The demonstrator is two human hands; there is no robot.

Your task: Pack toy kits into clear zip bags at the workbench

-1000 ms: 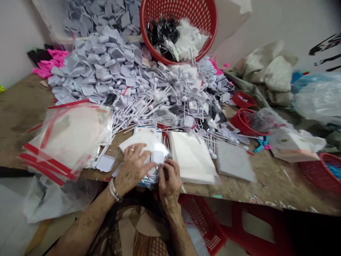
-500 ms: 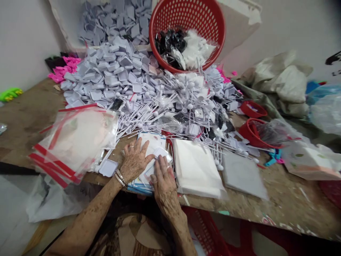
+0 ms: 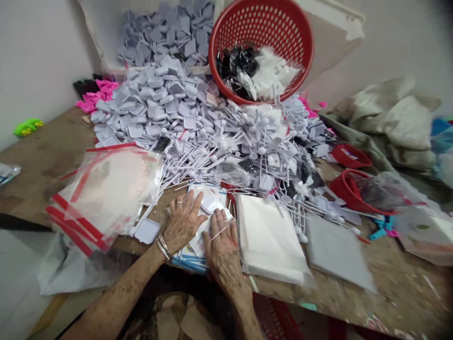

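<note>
Where the work lies: I've got a stack of clear packets (image 3: 201, 236) over printed blue-and-white cards directly under both hands; its long axis runs from the person's body toward the heap, tilted slightly.

Left hand (image 3: 183, 222): open, fingers spread, pressing at the stack's left edge; a ring and bangles show here.

Right hand (image 3: 222, 248): flat over the stack's middle, so it's the nearer one; its fingers lie on the film, though I can't tell from here whether they're pinching anything.

Beside the hands: a small white square tray (image 3: 146, 231) just left of the left hand; zip bags with red strips (image 3: 106, 193) beyond it; a stack of white sheets (image 3: 269, 238) just right of the right hand; grey sheets (image 3: 336, 252) further right.

Further out: a heap of pale plastic trays and sticks (image 3: 198, 127); a tilted red basket (image 3: 264, 28) of bagged black and white parts; all on a worn wooden table (image 3: 46, 160).
</note>
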